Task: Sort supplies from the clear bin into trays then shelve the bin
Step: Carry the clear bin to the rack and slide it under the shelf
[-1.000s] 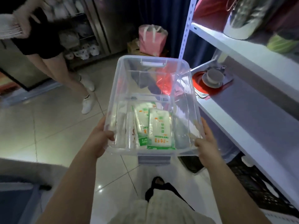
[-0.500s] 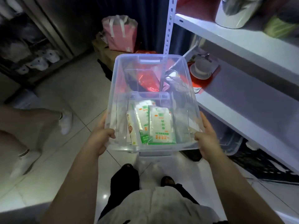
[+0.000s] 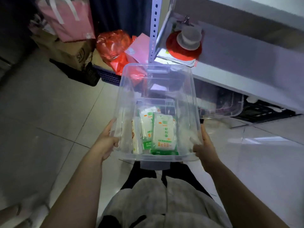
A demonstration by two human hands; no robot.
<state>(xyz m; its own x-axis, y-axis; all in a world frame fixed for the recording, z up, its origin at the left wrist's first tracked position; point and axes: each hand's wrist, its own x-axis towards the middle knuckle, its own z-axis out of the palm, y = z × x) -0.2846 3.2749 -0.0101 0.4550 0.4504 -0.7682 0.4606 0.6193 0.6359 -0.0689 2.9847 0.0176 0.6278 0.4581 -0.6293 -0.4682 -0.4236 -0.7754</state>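
Observation:
I hold the clear bin (image 3: 131, 96) in front of me above the tiled floor, low down, its far end near the white shelf's upright post (image 3: 153, 30). My left hand (image 3: 105, 142) grips the bin's near left rim and my right hand (image 3: 205, 148) grips its near right rim. Inside, at the near end, lie white and green packets (image 3: 163, 135) and a narrow white packet (image 3: 136, 137). The far half of the bin holds nothing that I can make out.
The white shelf (image 3: 230, 79) runs along the right, with a grey cup on a red mat (image 3: 189, 38). Under it sits another clear bin (image 3: 230, 107) beside a black crate. A cardboard box (image 3: 69, 51), pink bag (image 3: 69, 18) and red plastic bag (image 3: 113, 45) stand ahead.
The bin has come lower and closer to the shelf's bottom level; my view has tilted down. The other person's legs have left the view on the left.

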